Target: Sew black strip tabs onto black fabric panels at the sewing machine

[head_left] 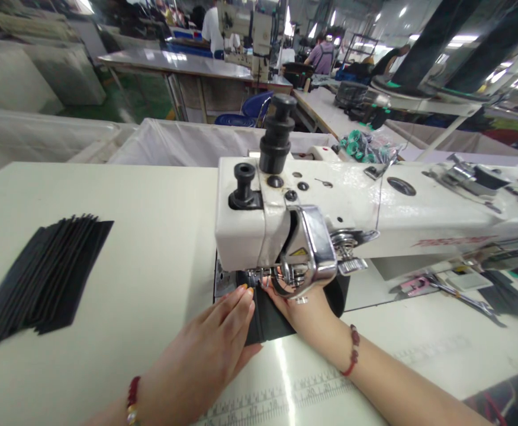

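A white industrial sewing machine (351,207) stands on the pale table (152,225). Under its needle lies a black fabric piece (270,322). My left hand (209,349) lies flat on the left edge of that piece, fingers stretched toward the presser foot (263,279). My right hand (305,313) rests on the piece just right of the needle, under the machine head; its fingers are partly hidden by the metal guard, and seem to press the fabric. Both wrists wear red bead bracelets.
A fanned stack of black fabric strips (45,275) lies on the table at left. Pink clippers (414,286) and small tools lie at right under the machine arm. A ruler strip (285,396) runs along the near edge. Other people work at benches behind.
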A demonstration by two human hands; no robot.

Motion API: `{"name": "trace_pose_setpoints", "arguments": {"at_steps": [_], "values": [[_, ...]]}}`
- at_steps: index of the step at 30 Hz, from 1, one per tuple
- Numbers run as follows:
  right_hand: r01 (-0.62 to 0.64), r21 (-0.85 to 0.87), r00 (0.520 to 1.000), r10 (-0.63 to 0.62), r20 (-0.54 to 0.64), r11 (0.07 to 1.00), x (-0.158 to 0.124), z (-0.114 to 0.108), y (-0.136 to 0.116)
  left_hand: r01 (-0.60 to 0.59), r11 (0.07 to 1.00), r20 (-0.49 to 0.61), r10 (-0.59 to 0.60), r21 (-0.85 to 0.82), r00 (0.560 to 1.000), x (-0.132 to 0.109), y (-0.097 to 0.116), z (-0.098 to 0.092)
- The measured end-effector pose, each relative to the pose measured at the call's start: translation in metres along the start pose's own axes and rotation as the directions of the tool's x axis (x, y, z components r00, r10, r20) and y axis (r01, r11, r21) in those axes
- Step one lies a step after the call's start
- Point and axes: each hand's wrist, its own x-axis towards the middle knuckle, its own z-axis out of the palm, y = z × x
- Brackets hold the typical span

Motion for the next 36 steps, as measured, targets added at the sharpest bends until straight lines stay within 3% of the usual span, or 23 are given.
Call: {"name": "trace_pose_setpoints", "arguments": {"at_steps": [8,18,25,29,36], "values": [[0.047,-0.032,0.994,-0.044,0.102,0.998,0.005,-0.014,-0.004,0.017,1.0,-0.033,-0.017,-0.009,0.999,0.005,-0.002,-0.003],[-0.022,0.081,0.988,0.009,0.153,0.996,0.025,-0.003,0.009,0.034,0.999,-0.053,-0.033,0.023,0.998,0.008,-0.012,0.003],[-0.103,0.13,0.99,0.09,0.109,0.986,0.028,-0.023,-0.003,0.059,0.998,-0.081,-0.06,-0.012,0.995,0.012,-0.015,0.006],[-0.134,0.157,0.981,0.109,0.159,0.978,0.032,-0.019,0.0,0.049,0.999,-0.097,-0.048,0.001,0.994,0.014,-0.015,0.006],[-0.099,0.14,0.97,0.064,0.235,0.985,0.03,-0.009,0.008,0.067,0.982,-0.039,-0.075,-0.178,0.996,0.006,-0.021,-0.001]]}}
